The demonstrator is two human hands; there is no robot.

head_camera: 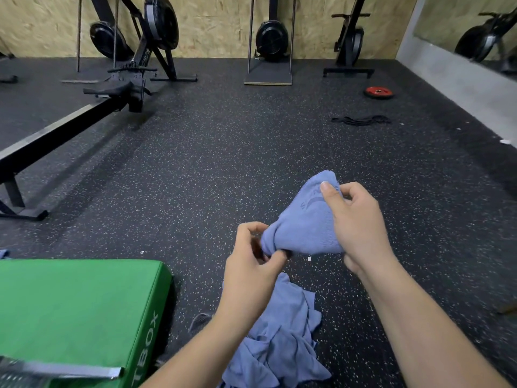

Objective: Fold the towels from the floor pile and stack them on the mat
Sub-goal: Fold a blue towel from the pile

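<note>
I hold one blue towel (303, 219) up in front of me, bunched between both hands. My left hand (251, 264) pinches its lower left end. My right hand (354, 219) grips its upper right part, thumb on top of the cloth. Below them a pile of crumpled blue towels (279, 340) lies on the black speckled floor. The thick green mat (72, 309) sits at the lower left, and no towel is seen on its top.
A rowing machine (84, 113) stretches across the left. More machines (271, 40) stand along the back wall. A red weight plate (378, 92) and a black band (361, 120) lie at the far right. A metal object (56, 371) rests on the mat's near edge.
</note>
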